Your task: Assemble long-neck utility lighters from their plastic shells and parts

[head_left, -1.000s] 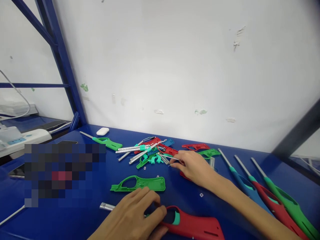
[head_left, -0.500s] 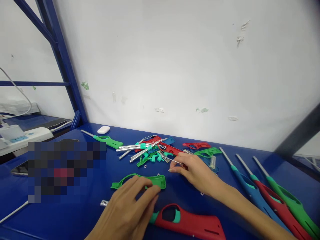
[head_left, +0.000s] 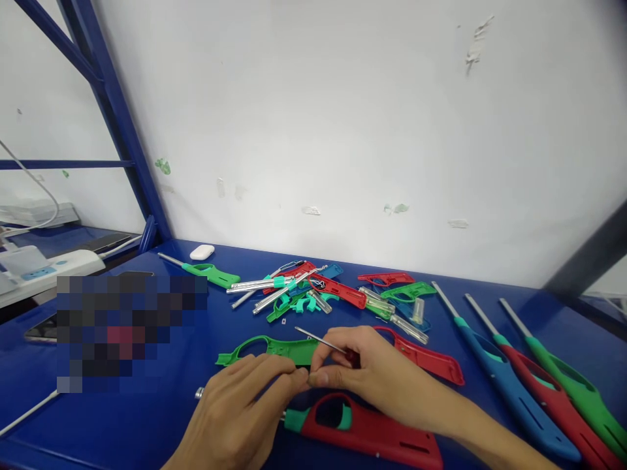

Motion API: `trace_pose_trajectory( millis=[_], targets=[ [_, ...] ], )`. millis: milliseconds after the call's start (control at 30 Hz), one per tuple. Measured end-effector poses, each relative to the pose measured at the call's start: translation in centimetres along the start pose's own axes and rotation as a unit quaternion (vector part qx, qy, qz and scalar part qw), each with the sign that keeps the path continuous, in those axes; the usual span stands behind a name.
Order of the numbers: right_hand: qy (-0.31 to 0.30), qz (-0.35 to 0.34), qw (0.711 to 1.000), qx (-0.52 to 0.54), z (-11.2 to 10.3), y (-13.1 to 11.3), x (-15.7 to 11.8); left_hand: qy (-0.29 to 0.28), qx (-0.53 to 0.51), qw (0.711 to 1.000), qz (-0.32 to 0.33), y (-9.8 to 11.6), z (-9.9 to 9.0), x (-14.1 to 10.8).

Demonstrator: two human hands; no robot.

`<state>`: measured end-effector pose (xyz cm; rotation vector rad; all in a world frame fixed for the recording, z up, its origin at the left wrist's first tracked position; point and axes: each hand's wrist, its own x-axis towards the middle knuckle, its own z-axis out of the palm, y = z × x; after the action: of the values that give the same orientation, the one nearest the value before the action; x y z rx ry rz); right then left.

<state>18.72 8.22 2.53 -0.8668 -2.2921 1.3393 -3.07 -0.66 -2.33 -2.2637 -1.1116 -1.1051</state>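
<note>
Left hand (head_left: 245, 408) and right hand (head_left: 367, 372) touching at fingertips. Right clamped on thin screwdriver (head_left: 323, 341), tip pointing up-left; left's grip hidden, can't tell. Red lighter (head_left: 382, 434) on bench (head_left: 161, 405), just below right hand. Green half-shell (head_left: 294, 352) just behind hands, parts pile (head_left: 294, 292) farther back.

Slanted metal-shafted screwdriver (head_left: 322, 341) near an open-faced green half-shell (head_left: 292, 351) and a red-handled lighter (head_left: 375, 429) flat on its side

Bright, even light, soft glow on white wall (head_left: 343, 117), wide-angle stretch at edges, pixelated patch (head_left: 122, 333) at left
</note>
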Motion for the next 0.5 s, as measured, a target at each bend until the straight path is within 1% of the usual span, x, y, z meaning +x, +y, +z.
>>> trace_pose_trajectory(
  millis=[133, 167, 233, 300, 367, 433, 500],
  targets=[
    [-0.01, 0.013, 1.0, 0.005, -0.6, -0.2, -0.3, -0.009, -0.002, 0.999, -0.042, 0.1, -0.1, 0.1],
    [-0.004, 0.013, 1.0, 0.005, -0.9, -0.4, -0.4, -0.013, -0.005, 0.998, -0.058, 0.2, -0.2, 0.2],
    [0.029, 0.008, 1.0, 0.001, -1.6, -1.0, -0.8, -0.023, -0.016, 0.995, -0.092, 0.3, -0.5, 0.8],
    [0.079, -0.005, 0.997, -0.021, -2.2, -1.9, -1.5, -0.027, -0.036, 0.99, -0.132, 0.7, -0.8, 1.7],
    [0.138, -0.011, 0.99, -0.038, -2.7, -2.7, -3.0, -0.03, -0.057, 0.983, -0.174, 1.4, -0.9, 2.8],
    [0.214, 0.006, 0.977, -0.023, -3.0, -3.2, -5.3, -0.027, -0.074, 0.976, -0.205, 2.5, -0.7, 3.9],
    [0.313, 0.033, 0.949, -0.005, -3.2, -3.2, -8.4, -0.016, -0.1, 0.971, -0.216, 3.7, 0.0, 4.9]
  ],
)
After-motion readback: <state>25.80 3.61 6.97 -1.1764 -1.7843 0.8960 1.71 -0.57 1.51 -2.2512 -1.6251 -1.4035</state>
